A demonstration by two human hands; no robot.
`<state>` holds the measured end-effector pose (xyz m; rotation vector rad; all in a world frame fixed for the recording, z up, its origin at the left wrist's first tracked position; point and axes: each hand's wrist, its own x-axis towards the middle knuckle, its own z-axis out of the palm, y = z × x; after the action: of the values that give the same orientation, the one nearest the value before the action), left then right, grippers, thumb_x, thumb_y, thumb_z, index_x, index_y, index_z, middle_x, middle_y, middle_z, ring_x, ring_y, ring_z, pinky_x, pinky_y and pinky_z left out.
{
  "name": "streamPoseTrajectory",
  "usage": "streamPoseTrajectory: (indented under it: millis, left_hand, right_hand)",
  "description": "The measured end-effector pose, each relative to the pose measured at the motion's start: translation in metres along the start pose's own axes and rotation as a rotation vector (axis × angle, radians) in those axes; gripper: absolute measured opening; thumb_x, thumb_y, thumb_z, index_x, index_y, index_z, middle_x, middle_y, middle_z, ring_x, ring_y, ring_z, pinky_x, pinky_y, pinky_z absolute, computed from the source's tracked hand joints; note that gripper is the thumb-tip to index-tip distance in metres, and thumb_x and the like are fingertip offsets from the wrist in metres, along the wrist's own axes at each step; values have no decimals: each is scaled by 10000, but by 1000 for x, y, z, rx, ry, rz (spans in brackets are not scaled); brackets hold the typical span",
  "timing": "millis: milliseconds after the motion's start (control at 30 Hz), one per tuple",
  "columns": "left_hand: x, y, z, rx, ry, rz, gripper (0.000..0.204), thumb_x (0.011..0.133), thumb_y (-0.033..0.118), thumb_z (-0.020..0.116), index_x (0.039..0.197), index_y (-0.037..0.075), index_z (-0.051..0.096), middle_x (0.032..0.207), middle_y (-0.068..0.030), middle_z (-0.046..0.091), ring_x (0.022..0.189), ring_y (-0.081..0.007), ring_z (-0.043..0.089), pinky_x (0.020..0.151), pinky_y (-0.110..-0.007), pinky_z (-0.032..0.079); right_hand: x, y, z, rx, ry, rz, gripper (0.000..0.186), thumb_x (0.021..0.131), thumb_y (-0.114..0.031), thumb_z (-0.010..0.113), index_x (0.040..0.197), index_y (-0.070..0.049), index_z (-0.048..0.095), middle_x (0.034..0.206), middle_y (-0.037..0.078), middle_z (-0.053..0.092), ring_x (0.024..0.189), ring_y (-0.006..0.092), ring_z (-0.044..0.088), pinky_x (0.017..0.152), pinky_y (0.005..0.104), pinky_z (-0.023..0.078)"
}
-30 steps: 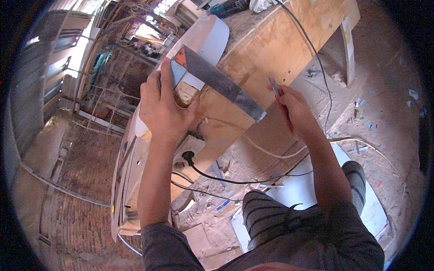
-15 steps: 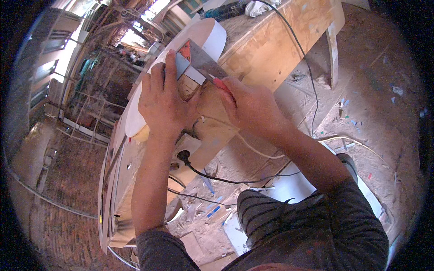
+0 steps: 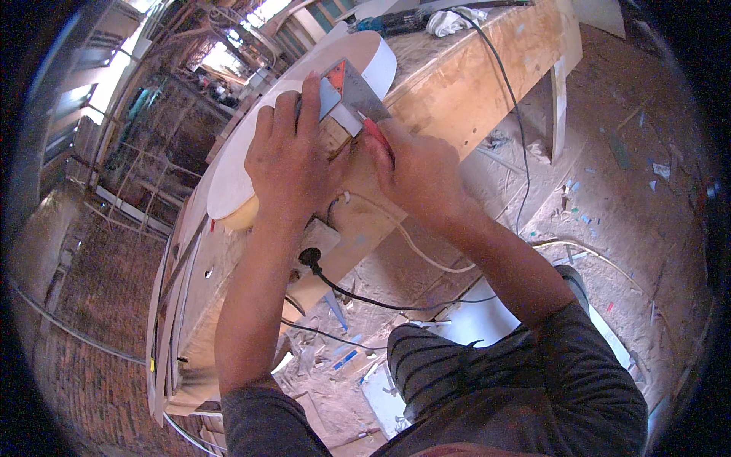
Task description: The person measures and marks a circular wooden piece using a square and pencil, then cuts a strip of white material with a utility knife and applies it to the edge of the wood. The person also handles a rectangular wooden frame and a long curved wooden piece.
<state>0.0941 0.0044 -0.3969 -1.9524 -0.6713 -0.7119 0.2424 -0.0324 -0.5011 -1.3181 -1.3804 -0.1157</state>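
My left hand (image 3: 288,156) is closed around a small block with a white face (image 3: 346,119) and bare wood (image 3: 333,135) below it, a light-blue piece (image 3: 327,95) under its fingertips. Against the block's far side lies a flat grey metal plate (image 3: 365,95) with an orange-red patch. My right hand (image 3: 421,171) grips a slim red-handled tool (image 3: 378,139); its pale tip is at the block's right edge, and its exact kind is unclear. Under and beyond my left hand, a long white rounded panel (image 3: 234,171) rests on the wooden bench (image 3: 449,91).
A black plug (image 3: 309,257) sits in a socket on the bench's near side, its cable running right. Another dark cable (image 3: 512,91) hangs over the bench. A white cloth (image 3: 454,23) and a dark teal power tool (image 3: 396,23) lie at the far end. Scraps litter the floor.
The view has shifted slightly, with the block and panel now further right in it. My right hand and the red-handled tool have come a little closer to the block.
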Motion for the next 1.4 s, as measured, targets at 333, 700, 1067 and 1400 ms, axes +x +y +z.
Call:
streamPoseTrajectory:
  millis: [333, 700, 1067, 1400]
  left_hand:
    - [-1, 3, -1, 62, -7, -11, 1020, 613, 359, 909, 1523, 135, 507, 1159, -64, 583, 987, -284, 601, 749, -388, 577]
    - [-3, -1, 3, 64, -40, -18, 1016, 684, 551, 869, 1545, 167, 490, 1290, -127, 620, 1161, -372, 630, 894, -486, 585]
    - [-2, -1, 2, 26, -35, -8, 1043, 628, 436, 908, 1547, 169, 494, 1226, -82, 592, 1093, -320, 624, 823, -440, 584]
    - [-1, -2, 1, 10, 1, 11, 986, 679, 452, 897, 1539, 160, 513, 1220, -97, 595, 1096, -329, 622, 853, -446, 564]
  right_hand:
    - [-1, 0, -2, -152, 79, -70, 224, 1032, -312, 626, 945, -106, 632, 607, 185, 637, 570, 425, 670, 502, 539, 506]
    - [-4, 11, 2, -69, 83, -98, 229, 1027, -308, 632, 930, -103, 664, 627, 190, 654, 593, 428, 684, 518, 543, 525]
    - [-17, 18, -4, -126, -24, -28, 273, 1046, -357, 609, 953, -108, 673, 642, 177, 667, 609, 426, 692, 530, 544, 533]
    - [-39, 37, -23, 51, -72, -10, 204, 1021, -290, 646, 1103, -112, 702, 748, 197, 688, 689, 430, 697, 594, 539, 539]
